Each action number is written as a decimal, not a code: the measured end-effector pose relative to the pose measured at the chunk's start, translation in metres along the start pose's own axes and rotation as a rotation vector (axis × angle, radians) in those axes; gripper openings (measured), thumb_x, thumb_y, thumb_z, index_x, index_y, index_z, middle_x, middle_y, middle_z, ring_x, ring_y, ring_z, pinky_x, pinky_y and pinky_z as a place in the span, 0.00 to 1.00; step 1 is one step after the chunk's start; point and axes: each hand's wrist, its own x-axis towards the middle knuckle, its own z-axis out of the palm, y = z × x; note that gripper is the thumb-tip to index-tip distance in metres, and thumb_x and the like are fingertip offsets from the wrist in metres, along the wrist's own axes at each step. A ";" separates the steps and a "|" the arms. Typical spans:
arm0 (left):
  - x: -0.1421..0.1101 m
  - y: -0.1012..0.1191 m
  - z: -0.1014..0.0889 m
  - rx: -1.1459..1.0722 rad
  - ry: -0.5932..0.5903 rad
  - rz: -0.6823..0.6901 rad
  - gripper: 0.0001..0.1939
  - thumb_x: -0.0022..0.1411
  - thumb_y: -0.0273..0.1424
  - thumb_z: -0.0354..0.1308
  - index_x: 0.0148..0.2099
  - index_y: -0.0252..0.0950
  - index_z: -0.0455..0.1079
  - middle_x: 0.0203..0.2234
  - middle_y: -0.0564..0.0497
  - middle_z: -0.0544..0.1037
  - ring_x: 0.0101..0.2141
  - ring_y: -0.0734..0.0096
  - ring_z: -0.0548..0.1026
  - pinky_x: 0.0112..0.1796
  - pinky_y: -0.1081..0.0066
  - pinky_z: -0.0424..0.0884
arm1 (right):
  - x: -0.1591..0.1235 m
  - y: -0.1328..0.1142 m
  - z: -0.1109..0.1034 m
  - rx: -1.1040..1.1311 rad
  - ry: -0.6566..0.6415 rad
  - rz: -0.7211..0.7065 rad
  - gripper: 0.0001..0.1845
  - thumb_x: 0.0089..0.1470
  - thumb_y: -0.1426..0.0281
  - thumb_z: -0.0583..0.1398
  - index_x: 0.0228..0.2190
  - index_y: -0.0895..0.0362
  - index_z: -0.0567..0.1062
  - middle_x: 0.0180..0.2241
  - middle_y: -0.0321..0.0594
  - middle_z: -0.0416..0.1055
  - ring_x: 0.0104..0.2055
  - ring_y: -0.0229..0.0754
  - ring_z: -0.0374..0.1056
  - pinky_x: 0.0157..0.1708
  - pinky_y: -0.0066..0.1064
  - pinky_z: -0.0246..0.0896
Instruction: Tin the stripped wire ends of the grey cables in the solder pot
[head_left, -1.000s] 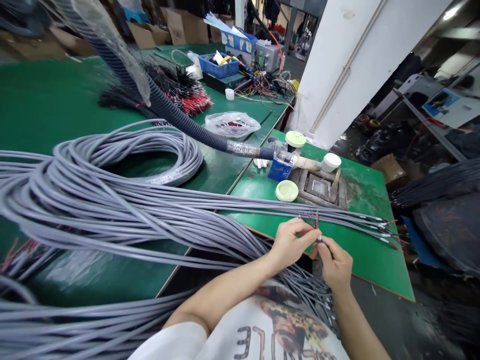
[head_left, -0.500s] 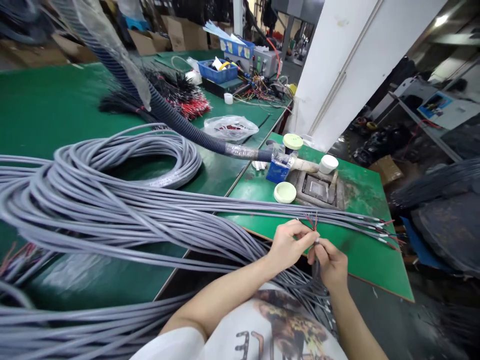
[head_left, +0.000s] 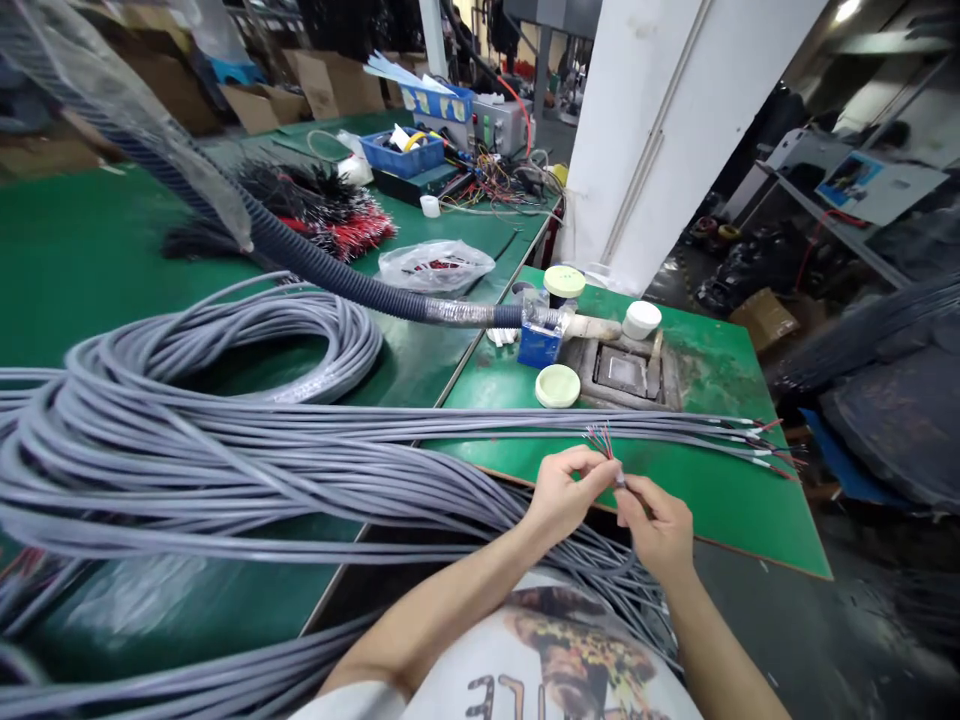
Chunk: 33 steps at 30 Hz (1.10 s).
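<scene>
Between my two hands, over the near edge of the bench, is the end of a grey cable (head_left: 620, 481). Thin red and dark wires (head_left: 602, 440) fan out upward from it. My left hand (head_left: 570, 487) is closed in a pinch at the base of these wires. Just below and to the right, my right hand (head_left: 657, 524) pinches the grey sheath between thumb and fingers. Behind my hands, a row of grey cables (head_left: 525, 425) lies across the bench, with bared red and black ends at the right. More grey cables hang below my hands.
A large coil of grey cable (head_left: 187, 400) covers the left bench. A ribbed hose (head_left: 360, 285) crosses above it to a blue box (head_left: 539, 343) beside a small solder-pot-like well (head_left: 626, 372). Round tubs, including a pale green one (head_left: 557, 386), stand around it. A white pillar (head_left: 637, 130) rises behind.
The view has shifted, so the bench things sit further left. Both hands still pinch the cable end, and the wires fan more openly above my left fingers.
</scene>
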 end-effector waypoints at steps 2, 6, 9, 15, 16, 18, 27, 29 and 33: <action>0.000 -0.002 0.001 -0.038 -0.013 -0.027 0.13 0.57 0.35 0.60 0.25 0.32 0.73 0.21 0.52 0.72 0.24 0.76 0.66 0.28 0.74 0.62 | 0.000 -0.001 -0.001 -0.034 0.011 -0.009 0.07 0.57 0.69 0.57 0.36 0.54 0.75 0.18 0.29 0.67 0.20 0.32 0.63 0.25 0.24 0.57; 0.001 -0.007 0.001 -0.080 -0.025 -0.064 0.13 0.57 0.36 0.60 0.26 0.32 0.74 0.20 0.52 0.72 0.24 0.76 0.67 0.28 0.75 0.63 | 0.002 -0.002 -0.002 -0.063 0.015 -0.012 0.07 0.57 0.69 0.57 0.34 0.54 0.75 0.20 0.31 0.70 0.21 0.33 0.65 0.27 0.24 0.58; 0.003 -0.009 0.000 -0.087 -0.022 -0.053 0.13 0.57 0.36 0.60 0.25 0.32 0.73 0.23 0.51 0.75 0.25 0.75 0.69 0.30 0.74 0.65 | 0.003 -0.002 -0.001 -0.073 0.011 -0.009 0.07 0.58 0.68 0.56 0.34 0.55 0.75 0.22 0.32 0.71 0.22 0.33 0.65 0.27 0.24 0.58; 0.001 -0.008 0.010 0.204 -0.060 0.313 0.08 0.60 0.31 0.57 0.31 0.35 0.75 0.27 0.48 0.77 0.29 0.70 0.72 0.34 0.69 0.67 | -0.006 -0.001 -0.006 -0.058 0.012 -0.003 0.07 0.58 0.69 0.56 0.31 0.56 0.72 0.22 0.33 0.70 0.23 0.33 0.65 0.27 0.24 0.57; 0.000 -0.008 0.014 0.241 -0.117 0.406 0.07 0.61 0.30 0.57 0.33 0.35 0.75 0.28 0.48 0.78 0.30 0.70 0.72 0.35 0.68 0.68 | -0.013 0.002 -0.010 -0.056 0.005 0.006 0.08 0.59 0.69 0.55 0.30 0.56 0.71 0.21 0.33 0.70 0.23 0.33 0.65 0.27 0.24 0.57; 0.000 -0.010 0.024 0.305 -0.289 0.559 0.07 0.61 0.30 0.57 0.39 0.36 0.75 0.30 0.47 0.79 0.31 0.70 0.73 0.35 0.68 0.68 | -0.035 0.013 -0.022 -0.068 -0.014 0.058 0.10 0.60 0.67 0.53 0.29 0.56 0.70 0.22 0.35 0.70 0.24 0.34 0.66 0.29 0.24 0.58; 0.060 -0.024 0.062 1.125 -0.545 0.513 0.14 0.65 0.33 0.51 0.50 0.36 0.70 0.40 0.44 0.75 0.43 0.60 0.69 0.42 0.63 0.64 | -0.191 0.095 -0.086 -0.509 -0.341 0.833 0.18 0.55 0.59 0.54 0.20 0.55 0.72 0.20 0.44 0.73 0.26 0.48 0.70 0.25 0.32 0.54; 0.073 -0.029 0.073 1.270 -0.512 0.480 0.12 0.63 0.32 0.53 0.48 0.35 0.69 0.41 0.43 0.73 0.44 0.57 0.68 0.42 0.61 0.64 | -0.186 0.084 -0.076 -0.350 -0.371 0.752 0.16 0.56 0.61 0.53 0.24 0.54 0.74 0.23 0.41 0.74 0.28 0.46 0.71 0.27 0.31 0.55; 0.080 -0.041 0.093 1.387 -0.491 0.468 0.11 0.61 0.34 0.56 0.43 0.33 0.68 0.40 0.41 0.71 0.44 0.55 0.68 0.41 0.61 0.64 | -0.135 0.050 -0.043 0.045 -0.340 0.534 0.14 0.56 0.64 0.54 0.27 0.56 0.76 0.23 0.36 0.74 0.26 0.40 0.69 0.27 0.28 0.58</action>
